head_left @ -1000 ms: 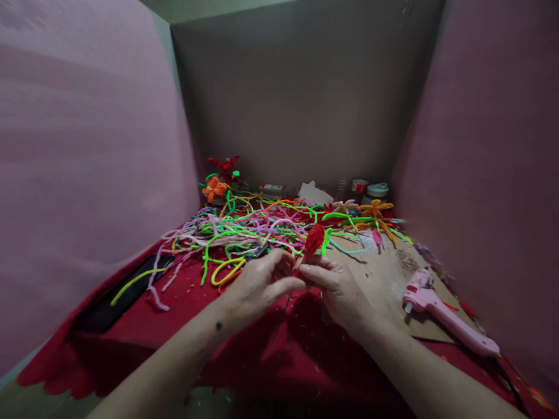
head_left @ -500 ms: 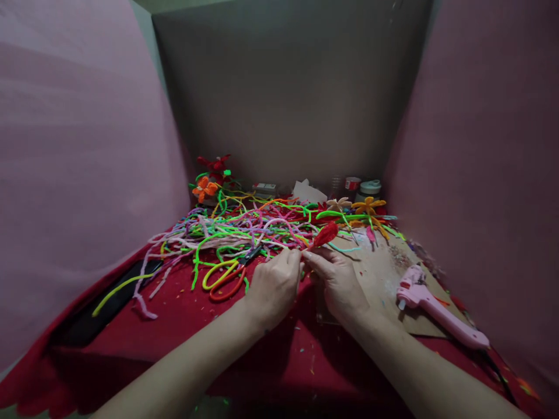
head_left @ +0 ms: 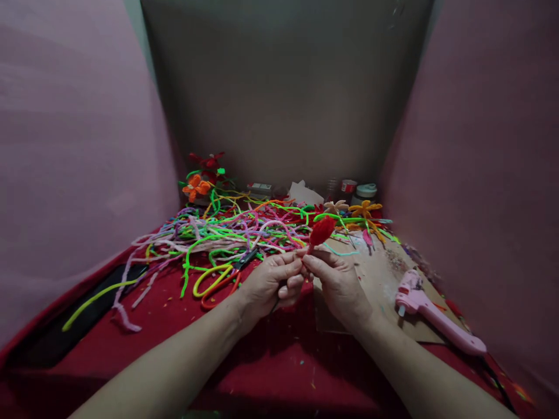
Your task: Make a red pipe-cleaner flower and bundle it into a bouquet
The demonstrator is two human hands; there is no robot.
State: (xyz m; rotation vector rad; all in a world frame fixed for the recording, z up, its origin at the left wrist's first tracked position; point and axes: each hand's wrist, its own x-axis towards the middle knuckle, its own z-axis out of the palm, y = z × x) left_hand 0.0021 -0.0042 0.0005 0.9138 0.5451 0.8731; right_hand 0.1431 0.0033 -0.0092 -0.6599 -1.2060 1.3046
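A fuzzy red pipe-cleaner petal [head_left: 322,231] stands up between my hands, leaning slightly right. Thumb and fingers of my right hand [head_left: 343,285] are closed on the narrow stem just under it. My left hand [head_left: 275,282] meets it from the other side, fingertips pinched at the same stem, its lower fingers curled. The exact grip point is partly hidden by the fingers. Scissors [head_left: 212,280] with yellow and red handles lie just left of my left hand. Behind both hands spreads a tangled heap of coloured pipe cleaners [head_left: 244,230].
A pink glue gun [head_left: 437,317] lies on a brown board [head_left: 375,279] at the right. Finished pipe-cleaner flowers, one orange [head_left: 196,187] and one yellow-orange [head_left: 365,209], stand farther back. A black phone-like slab [head_left: 82,317] is at the left. Pink walls [head_left: 78,145] flank the red-covered table.
My left hand has turned, so its curled fingers now show. The red petal has tipped more upright and faces me more. The whole view has shifted slightly.
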